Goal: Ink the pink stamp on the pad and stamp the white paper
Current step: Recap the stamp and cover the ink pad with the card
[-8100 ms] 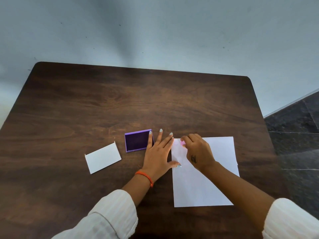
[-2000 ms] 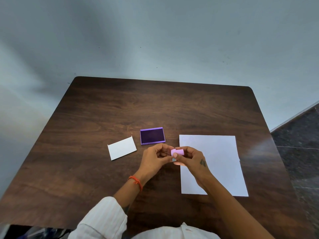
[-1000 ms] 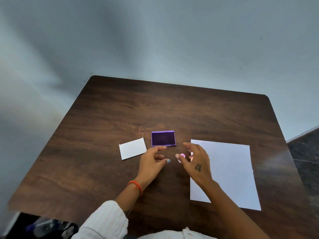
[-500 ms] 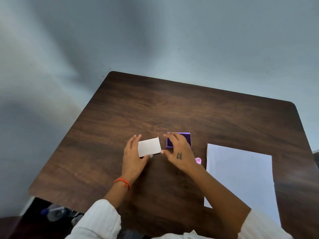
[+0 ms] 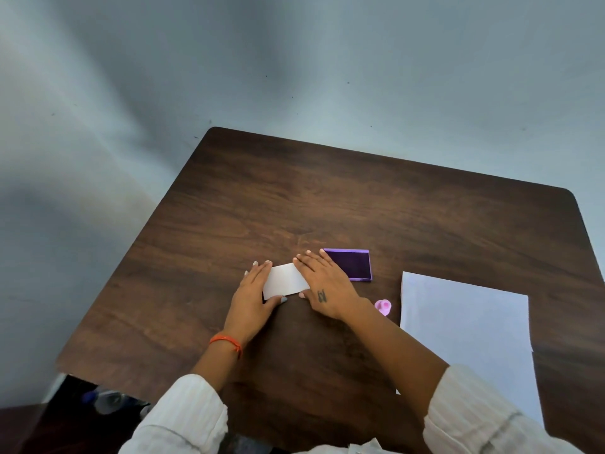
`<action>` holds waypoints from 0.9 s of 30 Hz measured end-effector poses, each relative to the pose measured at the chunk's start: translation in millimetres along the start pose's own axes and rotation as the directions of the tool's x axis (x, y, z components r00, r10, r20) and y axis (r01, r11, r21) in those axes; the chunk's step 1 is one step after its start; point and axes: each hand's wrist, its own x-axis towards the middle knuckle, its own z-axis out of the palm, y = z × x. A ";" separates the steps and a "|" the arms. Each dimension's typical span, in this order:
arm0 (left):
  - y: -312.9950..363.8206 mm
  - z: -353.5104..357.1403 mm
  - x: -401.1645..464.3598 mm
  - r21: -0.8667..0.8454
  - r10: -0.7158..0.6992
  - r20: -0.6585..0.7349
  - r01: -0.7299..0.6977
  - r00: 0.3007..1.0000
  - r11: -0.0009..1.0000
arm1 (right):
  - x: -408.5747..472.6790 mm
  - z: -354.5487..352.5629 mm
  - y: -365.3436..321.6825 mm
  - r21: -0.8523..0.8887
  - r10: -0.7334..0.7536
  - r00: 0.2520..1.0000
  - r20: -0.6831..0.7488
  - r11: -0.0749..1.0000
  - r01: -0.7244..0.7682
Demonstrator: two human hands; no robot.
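The pink stamp (image 5: 383,306) lies loose on the table, between my right wrist and the large white paper (image 5: 465,332). The purple ink pad (image 5: 352,264) sits uncovered, just right of my right hand's fingers. Both hands are on a small white card (image 5: 284,285) left of the pad. My left hand (image 5: 253,301) lies flat over its left end, thumb at the near edge. My right hand (image 5: 322,286) covers its right end, thumb at the near edge, fingertips at the far edge. Neither hand touches the stamp.
The dark wooden table (image 5: 327,208) has rounded corners; its left edge runs diagonally close to my left arm. A grey wall stands behind. Dark floor with blurred objects (image 5: 108,399) shows below the table's near left corner.
My right hand let go of the pink stamp, which now lies beside the paper. Both hands moved left onto the small white card, and my view swung left.
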 end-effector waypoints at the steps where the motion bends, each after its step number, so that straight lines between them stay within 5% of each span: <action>1: -0.1 -0.3 0.1 -0.004 0.008 -0.006 -0.008 1.000 1.000 | 0.9 0.1 -0.3 -0.002 -0.004 1.000 -0.010 1.000 0.004; 8: 8.5 -3.1 3.2 0.049 0.076 -0.017 -0.075 0.997 0.996 | -4.4 -3.2 6.5 0.011 -0.041 0.993 -0.115 0.999 0.043; 14: 42.0 1.1 17.8 0.040 0.169 -0.046 -0.168 0.984 0.985 | -25.1 -25.1 32.0 0.184 0.083 0.975 -0.204 0.982 -0.045; 27: 76.4 39.4 41.9 0.101 0.200 0.169 -0.219 0.965 0.971 | -54.4 -22.1 81.7 0.346 0.307 0.945 -0.116 0.904 -0.251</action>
